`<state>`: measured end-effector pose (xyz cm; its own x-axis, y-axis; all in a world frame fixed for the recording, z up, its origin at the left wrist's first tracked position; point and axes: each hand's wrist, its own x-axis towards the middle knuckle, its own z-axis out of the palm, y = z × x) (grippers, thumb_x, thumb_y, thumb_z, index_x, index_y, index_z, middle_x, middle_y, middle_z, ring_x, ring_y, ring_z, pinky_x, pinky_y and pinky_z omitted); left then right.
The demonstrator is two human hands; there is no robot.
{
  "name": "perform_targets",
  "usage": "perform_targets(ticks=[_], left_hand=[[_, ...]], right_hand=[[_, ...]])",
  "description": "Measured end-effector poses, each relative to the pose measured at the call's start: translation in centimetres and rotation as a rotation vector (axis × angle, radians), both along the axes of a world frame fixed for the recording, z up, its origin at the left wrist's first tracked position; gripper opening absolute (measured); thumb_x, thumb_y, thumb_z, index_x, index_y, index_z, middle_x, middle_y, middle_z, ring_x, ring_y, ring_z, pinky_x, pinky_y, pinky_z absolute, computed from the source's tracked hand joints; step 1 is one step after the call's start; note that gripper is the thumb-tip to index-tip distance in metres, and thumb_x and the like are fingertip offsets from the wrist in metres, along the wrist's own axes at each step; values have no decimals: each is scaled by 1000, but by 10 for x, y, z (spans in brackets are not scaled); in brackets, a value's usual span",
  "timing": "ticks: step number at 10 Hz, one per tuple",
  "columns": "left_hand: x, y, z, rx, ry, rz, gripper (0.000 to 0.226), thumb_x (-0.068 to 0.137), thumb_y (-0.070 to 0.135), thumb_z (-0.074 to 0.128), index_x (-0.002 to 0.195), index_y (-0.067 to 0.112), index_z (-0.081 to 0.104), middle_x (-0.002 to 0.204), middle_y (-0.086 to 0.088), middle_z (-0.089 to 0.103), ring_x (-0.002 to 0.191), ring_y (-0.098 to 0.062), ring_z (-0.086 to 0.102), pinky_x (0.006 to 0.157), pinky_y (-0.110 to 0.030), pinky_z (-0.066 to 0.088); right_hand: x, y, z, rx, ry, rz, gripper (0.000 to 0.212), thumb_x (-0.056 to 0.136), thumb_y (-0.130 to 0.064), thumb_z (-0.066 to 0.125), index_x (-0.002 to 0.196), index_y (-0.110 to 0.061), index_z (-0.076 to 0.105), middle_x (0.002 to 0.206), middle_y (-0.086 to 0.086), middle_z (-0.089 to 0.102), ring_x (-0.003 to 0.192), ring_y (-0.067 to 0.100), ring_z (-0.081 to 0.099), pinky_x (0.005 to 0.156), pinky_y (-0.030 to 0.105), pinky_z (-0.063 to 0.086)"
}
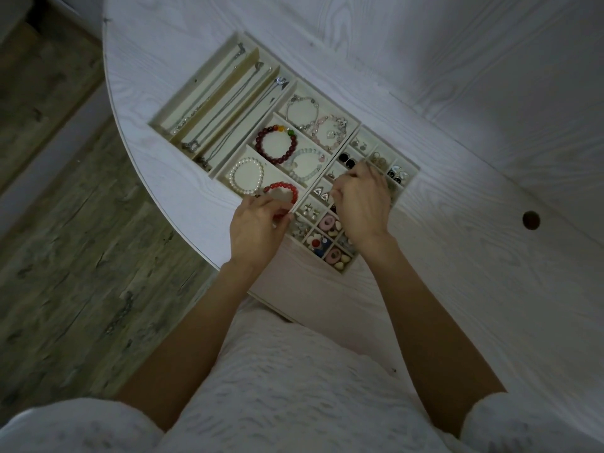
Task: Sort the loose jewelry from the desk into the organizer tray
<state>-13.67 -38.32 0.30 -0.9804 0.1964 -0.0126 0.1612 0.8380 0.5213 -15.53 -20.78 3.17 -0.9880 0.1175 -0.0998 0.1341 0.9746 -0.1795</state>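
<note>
My left hand (256,223) pinches the red bracelet (282,192) at frame centre; my right hand (361,201), curled rightward over the organizer tray (346,273), perhaps holds something small.

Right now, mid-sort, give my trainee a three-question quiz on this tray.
1. True or false: the white pearl bracelet lies on the desk outside the organizer tray.
2. Which hand is over the red bead bracelet? A) left hand B) right hand
3. Fill in: the necklaces lie in the long ____ compartments.

Key: 1 false, it lies in a tray compartment; 2 A; 3 narrow.
</note>
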Motion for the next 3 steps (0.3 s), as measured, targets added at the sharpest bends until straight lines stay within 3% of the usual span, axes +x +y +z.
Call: perform_targets(ticks=[1,2,3], left_hand=[[-3,-1,1,-50,115,-59,19,79,22,74,96,12,71,90,-5,69,79,-30,56,67,-31,42],[1,-1,17,-35,129,-69,26,89,31,63,111,17,66,92,-2,69,81,-24,56,70,-29,40],[8,-1,34,212,43,64,24,95,31,54,117,25,63,96,4,70,81,-12,61,67,-23,44]], right_hand=[[7,5,9,-143,-3,35,16,90,-22,59,101,-15,70,108,5,58,105,21,50,93,32,39],[24,10,21,-299,54,-25,24,92,-27,57,113,-16,63,109,1,61,98,17,57,83,34,49],[43,12,34,-464,176,-164,29,92,-26,57,121,-20,55,105,-3,63,85,11,59,72,24,47]])
